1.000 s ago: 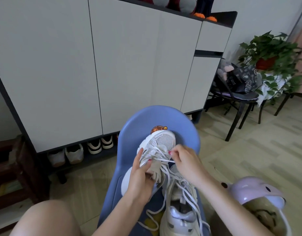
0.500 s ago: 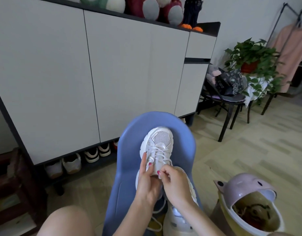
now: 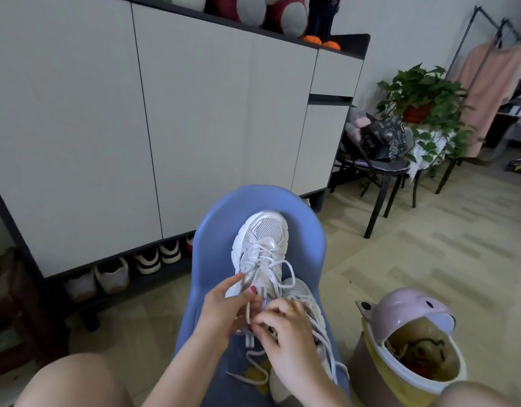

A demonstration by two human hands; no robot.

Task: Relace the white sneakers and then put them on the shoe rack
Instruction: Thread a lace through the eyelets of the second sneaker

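A white sneaker (image 3: 260, 243) lies on a blue plastic chair (image 3: 218, 230), toe pointing away from me. My left hand (image 3: 224, 309) grips its near side by the heel and tongue. My right hand (image 3: 285, 333) pinches a white lace (image 3: 272, 267) just beside the left hand; loops of that lace stand loose over the shoe's eyelets. A second white sneaker (image 3: 305, 295) sits to the right and nearer me, mostly hidden under my right hand, its laces trailing over the seat. The shoe rack (image 3: 118, 286) is the dark low shelf under the white cabinet, at the left.
Several pairs of shoes (image 3: 147, 258) fill the low shelf under the white cabinet (image 3: 165, 113). A pink-lidded bin (image 3: 412, 345) stands at my right. Farther right are a black chair (image 3: 379, 171) with bags and a potted plant (image 3: 421, 104). My bare knee (image 3: 74, 380) is at lower left.
My hands have slid back from the sneaker's middle toward its heel end. The lace now stands in loose loops over the eyelets. The camera tilted, so the cabinet top shows more.
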